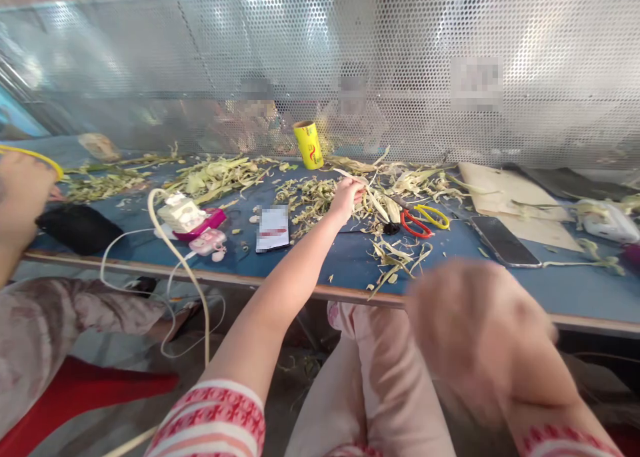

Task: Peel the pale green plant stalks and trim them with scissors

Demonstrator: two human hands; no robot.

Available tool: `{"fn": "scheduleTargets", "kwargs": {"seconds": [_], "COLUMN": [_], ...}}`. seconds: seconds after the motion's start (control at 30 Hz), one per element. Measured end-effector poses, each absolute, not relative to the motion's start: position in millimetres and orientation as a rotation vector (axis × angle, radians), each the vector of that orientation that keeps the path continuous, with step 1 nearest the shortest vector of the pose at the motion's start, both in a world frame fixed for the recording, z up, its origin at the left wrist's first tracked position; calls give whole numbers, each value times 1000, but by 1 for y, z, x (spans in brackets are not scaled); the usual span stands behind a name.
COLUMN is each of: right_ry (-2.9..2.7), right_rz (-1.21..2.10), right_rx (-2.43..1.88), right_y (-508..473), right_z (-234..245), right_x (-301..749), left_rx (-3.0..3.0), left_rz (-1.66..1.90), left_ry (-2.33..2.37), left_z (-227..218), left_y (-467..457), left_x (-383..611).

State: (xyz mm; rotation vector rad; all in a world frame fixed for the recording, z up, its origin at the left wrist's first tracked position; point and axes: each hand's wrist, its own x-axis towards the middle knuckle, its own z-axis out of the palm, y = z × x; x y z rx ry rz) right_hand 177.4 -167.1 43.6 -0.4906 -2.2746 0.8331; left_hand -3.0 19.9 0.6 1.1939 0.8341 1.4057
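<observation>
Spanning background: perforated metal screen [400, 50]; blue worktop [590, 294] set before it, plant shreds [315, 194] strewn across. Right hand [480, 334] blurred near worktop's front edge; grip state cannot be told. Left hand [347, 199] extended above shreds. Yellow tube [310, 147] stood near screen. Red and yellow scissor handles [404, 218] seen near left hand. Pale plant strip [377, 204] clamped in left grip.

blue tabletop [345, 265] runs right across mid-frame, littered with dry leafy strips [220, 177]. black pouch [80, 230] way over left, yellow tube [309, 149] standing above centre, 1 lit phone [273, 229] left of centre, scissor handles [415, 225] right of it, 1 dark phone [505, 242] further right.
</observation>
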Motion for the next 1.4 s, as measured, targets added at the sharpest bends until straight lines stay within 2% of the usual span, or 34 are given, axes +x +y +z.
{"fn": "scheduleTargets", "kwargs": {"seconds": [0.07, 0.17, 0.3, 0.4, 0.6, 0.83, 1.4], "right_ry": [-2319, -2277, -2436, -2456, -2350, -2378, -2396], "right_rz": [457, -77, -306, -281, -22, -28, 251], "right_rx": [-626, -802, -918, -923, -991, -965, -864], "right_y": [-111, -43, -9, -11, -13, -6, -12], "right_z": [56, 47, 17, 6, 3, -4, 5], "right_x": [166, 158, 165, 169, 169, 173, 180], "left_rx": [1286, 1462, 1680, 1777, 1859, 2027, 2133], "left_rz": [1359, 1278, 1123, 1104, 1089, 1039, 988], "left_ry": [793, 788, 887, 879, 873, 913, 854], "left_z": [0, 1, 6, 12, 14, 7, 6], "left_y": [19, 17, 11, 4, 1, 10, 11], "left_x": [-5, -8, -13, -14, -14, -15, -20]}}
